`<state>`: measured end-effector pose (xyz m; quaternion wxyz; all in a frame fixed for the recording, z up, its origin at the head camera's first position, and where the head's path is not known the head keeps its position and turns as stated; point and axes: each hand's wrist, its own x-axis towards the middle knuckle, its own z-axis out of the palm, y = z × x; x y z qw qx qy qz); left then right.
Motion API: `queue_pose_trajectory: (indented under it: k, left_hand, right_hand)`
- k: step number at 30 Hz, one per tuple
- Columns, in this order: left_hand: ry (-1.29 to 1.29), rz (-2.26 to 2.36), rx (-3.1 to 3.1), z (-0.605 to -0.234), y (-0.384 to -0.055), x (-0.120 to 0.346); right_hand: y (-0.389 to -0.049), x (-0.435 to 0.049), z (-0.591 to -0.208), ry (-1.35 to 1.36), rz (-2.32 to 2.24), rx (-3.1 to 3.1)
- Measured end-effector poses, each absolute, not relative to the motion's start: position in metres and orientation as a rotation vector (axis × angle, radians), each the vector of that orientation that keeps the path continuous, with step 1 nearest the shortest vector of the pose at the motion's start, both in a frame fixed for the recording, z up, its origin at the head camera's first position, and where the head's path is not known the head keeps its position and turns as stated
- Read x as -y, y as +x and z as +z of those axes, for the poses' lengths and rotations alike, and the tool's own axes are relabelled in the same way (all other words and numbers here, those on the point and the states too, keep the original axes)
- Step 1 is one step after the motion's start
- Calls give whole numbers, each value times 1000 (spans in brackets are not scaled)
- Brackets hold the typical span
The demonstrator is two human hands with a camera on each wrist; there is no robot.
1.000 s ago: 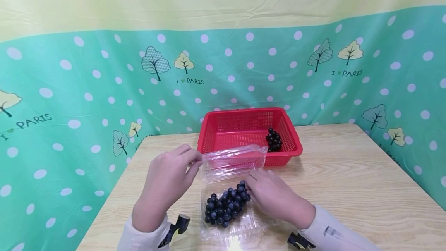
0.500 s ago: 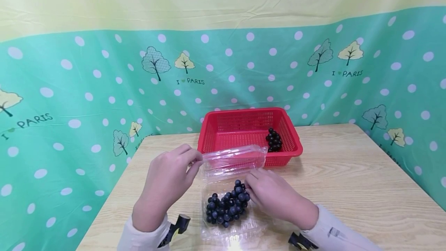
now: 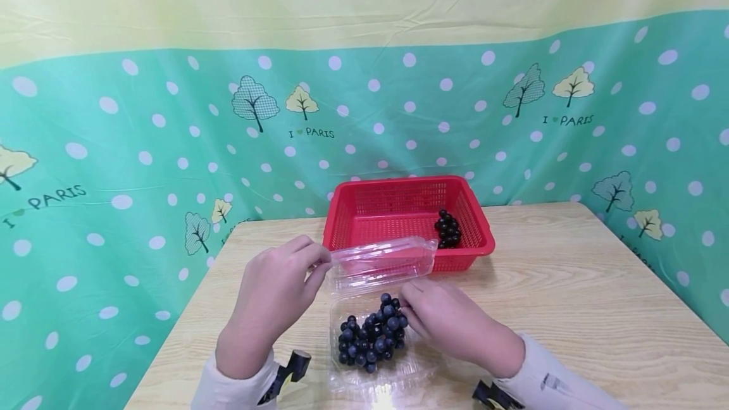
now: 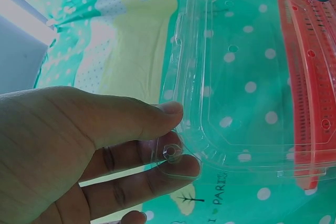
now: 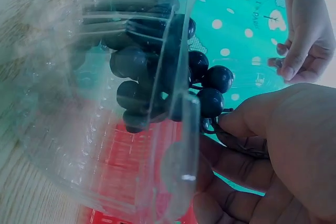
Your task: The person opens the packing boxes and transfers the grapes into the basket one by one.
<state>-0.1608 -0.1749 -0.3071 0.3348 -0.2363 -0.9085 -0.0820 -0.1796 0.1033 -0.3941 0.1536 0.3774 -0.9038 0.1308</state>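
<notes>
My left hand [image 3: 279, 299] pinches the corner tab of the clear plastic lid [image 3: 381, 264] between thumb and fingers, holding the lid raised. Joined to that lid, the clear clamshell container [image 3: 421, 366] sits on the table with a bunch of dark grapes [image 3: 373, 337] in it. My right hand [image 3: 450, 318] grips the bunch by its stem [image 5: 239, 142] at the upper right end, as the right wrist view shows. Seen there through the container's wall, several grapes [image 5: 136, 61] lie inside, while others stand above the edge near my thumb.
Behind the container stands a red plastic basket [image 3: 484, 229] with a smaller bunch of dark grapes [image 3: 448, 229] at its right side. The wooden table [image 3: 569, 296] reaches back to a green polka-dot curtain [image 3: 410, 119].
The bunch of grapes has shifted slightly and its upper end has turned a little to the left. My right hand has moved slightly down and right; the left hand and lid stay still.
</notes>
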Motion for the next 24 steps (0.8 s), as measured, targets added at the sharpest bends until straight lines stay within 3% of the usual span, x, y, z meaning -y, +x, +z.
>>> queue_pose_trajectory:
  k: [24]
  left_hand:
    - [-620, -213, 2376, -307, -161, 174]
  right_hand:
    - [-174, -107, -383, 1102, 550, 2503]
